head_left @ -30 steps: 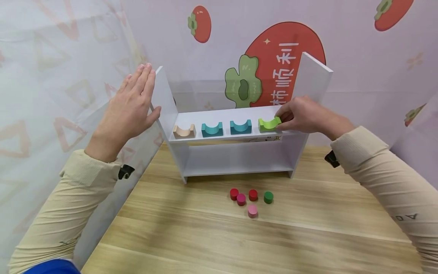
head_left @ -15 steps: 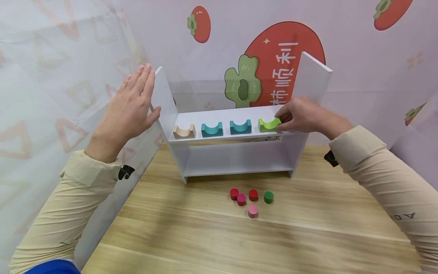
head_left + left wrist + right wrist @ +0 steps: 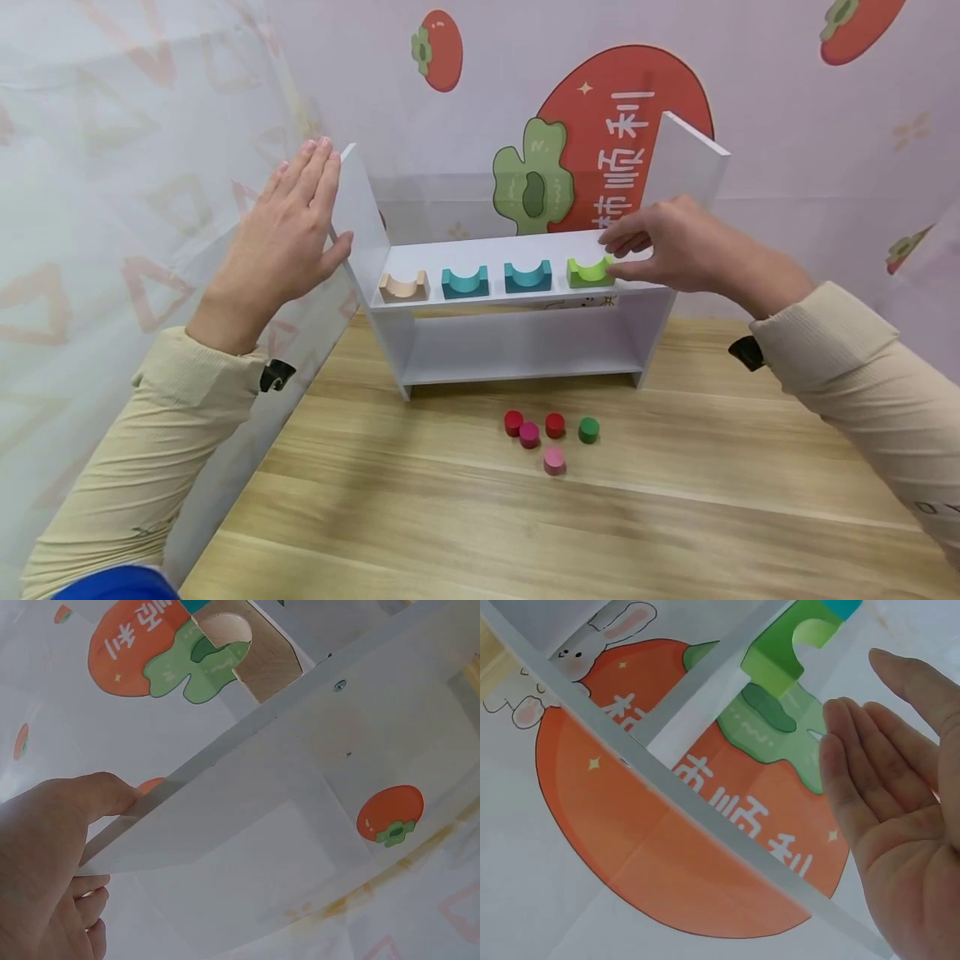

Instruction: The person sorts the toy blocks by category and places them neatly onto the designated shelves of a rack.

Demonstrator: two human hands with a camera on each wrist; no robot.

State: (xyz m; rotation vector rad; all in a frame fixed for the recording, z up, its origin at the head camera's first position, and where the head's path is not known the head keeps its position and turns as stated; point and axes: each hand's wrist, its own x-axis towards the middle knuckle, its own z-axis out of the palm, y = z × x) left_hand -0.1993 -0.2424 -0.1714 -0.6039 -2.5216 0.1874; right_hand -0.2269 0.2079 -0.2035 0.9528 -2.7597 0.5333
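A white two-tier shelf (image 3: 517,343) stands on the wooden table. My left hand (image 3: 277,242) holds its left side panel (image 3: 225,817), thumb on one side of the edge and fingers on the other. On the upper board sit a beige block (image 3: 403,289), two teal blocks (image 3: 465,285) and a lime-green block (image 3: 589,275), each with a curved notch on top. Beside the green block is my right hand (image 3: 686,246), its fingers spread from the thumb and nothing between them. In the right wrist view a gap separates the fingers from the green block (image 3: 780,652).
On the table before the shelf lie small round pieces: red ones (image 3: 555,425), a magenta one (image 3: 528,435), a pink one (image 3: 554,461) and a green one (image 3: 588,430). The right side panel (image 3: 686,162) rises close to my right hand. A persimmon-printed cloth (image 3: 465,125) hangs behind.
My right hand has let go of the lime-green block and drawn slightly right, its fingers parting. The block stays on the upper board. My left hand keeps its place on the left panel.
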